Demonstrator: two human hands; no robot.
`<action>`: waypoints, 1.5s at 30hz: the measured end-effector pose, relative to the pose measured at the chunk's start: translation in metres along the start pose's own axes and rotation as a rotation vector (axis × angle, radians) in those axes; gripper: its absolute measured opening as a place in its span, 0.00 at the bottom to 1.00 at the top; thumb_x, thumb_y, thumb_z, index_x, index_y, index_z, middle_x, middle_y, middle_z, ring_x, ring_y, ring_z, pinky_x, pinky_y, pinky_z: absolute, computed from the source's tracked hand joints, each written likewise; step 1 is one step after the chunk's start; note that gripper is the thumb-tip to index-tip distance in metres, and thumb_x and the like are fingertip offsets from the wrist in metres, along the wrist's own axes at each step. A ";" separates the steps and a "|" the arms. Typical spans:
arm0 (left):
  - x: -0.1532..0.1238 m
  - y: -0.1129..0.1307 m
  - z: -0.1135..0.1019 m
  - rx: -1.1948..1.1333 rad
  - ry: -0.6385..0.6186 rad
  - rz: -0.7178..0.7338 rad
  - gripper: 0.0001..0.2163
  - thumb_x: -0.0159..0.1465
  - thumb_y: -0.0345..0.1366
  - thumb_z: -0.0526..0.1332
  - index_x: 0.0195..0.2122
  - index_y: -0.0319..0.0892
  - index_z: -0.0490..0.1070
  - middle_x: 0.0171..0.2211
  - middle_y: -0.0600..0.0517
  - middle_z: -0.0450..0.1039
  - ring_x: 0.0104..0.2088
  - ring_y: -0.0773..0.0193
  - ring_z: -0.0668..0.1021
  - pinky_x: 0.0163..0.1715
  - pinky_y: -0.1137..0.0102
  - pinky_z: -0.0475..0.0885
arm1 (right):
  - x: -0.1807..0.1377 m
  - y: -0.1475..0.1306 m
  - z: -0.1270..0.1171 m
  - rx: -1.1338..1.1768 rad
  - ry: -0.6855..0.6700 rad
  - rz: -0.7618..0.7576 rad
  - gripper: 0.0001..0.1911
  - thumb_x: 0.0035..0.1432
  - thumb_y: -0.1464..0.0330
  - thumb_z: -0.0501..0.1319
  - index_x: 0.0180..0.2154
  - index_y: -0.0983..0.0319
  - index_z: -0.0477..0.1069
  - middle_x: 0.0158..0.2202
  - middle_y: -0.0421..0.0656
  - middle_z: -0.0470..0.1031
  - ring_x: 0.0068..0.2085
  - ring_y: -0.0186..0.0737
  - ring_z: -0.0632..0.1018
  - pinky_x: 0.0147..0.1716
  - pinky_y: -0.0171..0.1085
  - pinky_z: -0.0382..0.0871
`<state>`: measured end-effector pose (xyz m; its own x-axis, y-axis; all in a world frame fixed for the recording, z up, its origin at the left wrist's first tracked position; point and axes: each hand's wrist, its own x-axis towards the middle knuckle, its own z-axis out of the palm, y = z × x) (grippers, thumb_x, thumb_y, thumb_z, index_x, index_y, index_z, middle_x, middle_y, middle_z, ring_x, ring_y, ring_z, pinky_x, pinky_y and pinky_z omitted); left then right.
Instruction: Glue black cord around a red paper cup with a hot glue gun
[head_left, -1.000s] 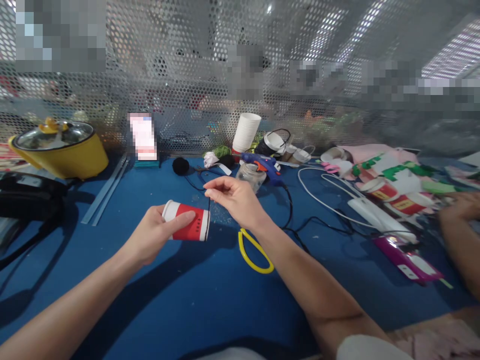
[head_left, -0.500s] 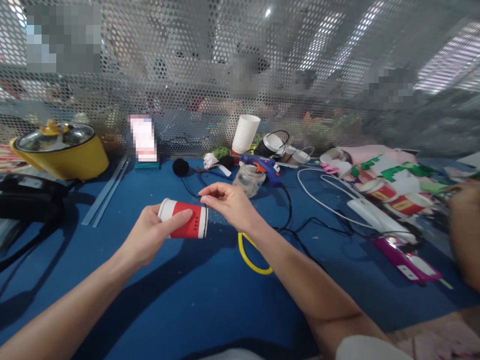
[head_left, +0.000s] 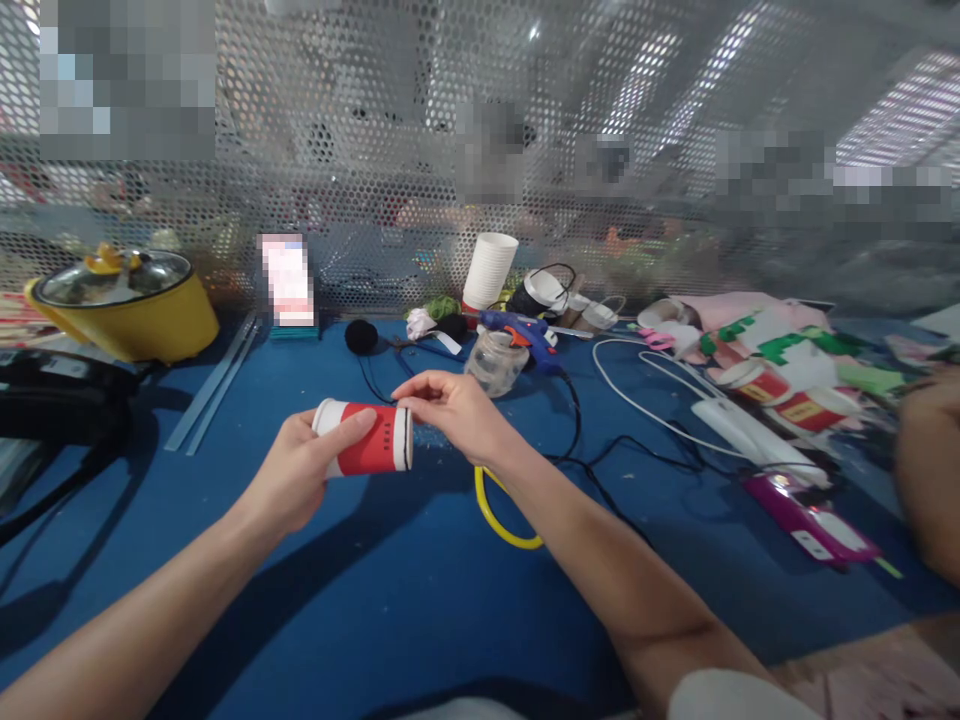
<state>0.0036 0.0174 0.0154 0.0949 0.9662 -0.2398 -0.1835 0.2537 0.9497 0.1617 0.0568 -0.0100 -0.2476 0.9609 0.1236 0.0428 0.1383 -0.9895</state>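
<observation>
My left hand is wrapped around a red and white paper cup, which lies tilted on its side above the table, thumb across the red part. A thin black yarn runs around the cup's right-hand end. My right hand is closed in a pinch at the far side of that end, on the black yarn; its fingertips are partly hidden behind the cup. From there the yarn trails back toward a black yarn ball on the blue table.
Behind my right hand stand a clear jar and a blue glue gun, with stacked white cups farther back. A yellow ring lies under my right forearm. Cables, a purple power strip and a yellow pot flank the work area.
My right fingertips have moved down and slightly left, from above the cup's right-hand end to close against its far side. The cup has turned a little in my left hand.
</observation>
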 end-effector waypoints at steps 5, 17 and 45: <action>0.001 0.000 0.001 -0.052 0.008 -0.053 0.09 0.46 0.37 0.66 0.19 0.37 0.69 0.14 0.57 0.67 0.15 0.74 0.66 0.15 0.78 0.59 | 0.002 0.004 0.000 0.048 -0.015 0.034 0.03 0.45 0.73 0.59 0.26 0.63 0.70 0.23 0.37 0.71 0.25 0.29 0.71 0.29 0.33 0.67; 0.000 0.005 0.000 -0.176 -0.046 -0.060 0.08 0.51 0.35 0.63 0.27 0.35 0.74 0.22 0.52 0.72 0.21 0.71 0.70 0.21 0.78 0.65 | 0.005 0.004 -0.003 -0.145 0.064 0.102 0.05 0.49 0.72 0.56 0.31 0.63 0.67 0.23 0.39 0.71 0.24 0.33 0.72 0.25 0.34 0.67; -0.002 -0.003 0.001 -0.010 0.053 0.089 0.09 0.49 0.37 0.65 0.29 0.37 0.74 0.26 0.50 0.78 0.24 0.67 0.75 0.23 0.78 0.67 | -0.027 -0.023 0.002 -0.622 0.054 -0.198 0.06 0.49 0.71 0.55 0.25 0.63 0.71 0.22 0.39 0.74 0.23 0.31 0.71 0.24 0.30 0.62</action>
<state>0.0045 0.0142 0.0129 0.0260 0.9859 -0.1654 -0.1986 0.1673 0.9657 0.1658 0.0272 0.0095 -0.2603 0.9115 0.3184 0.5575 0.4111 -0.7212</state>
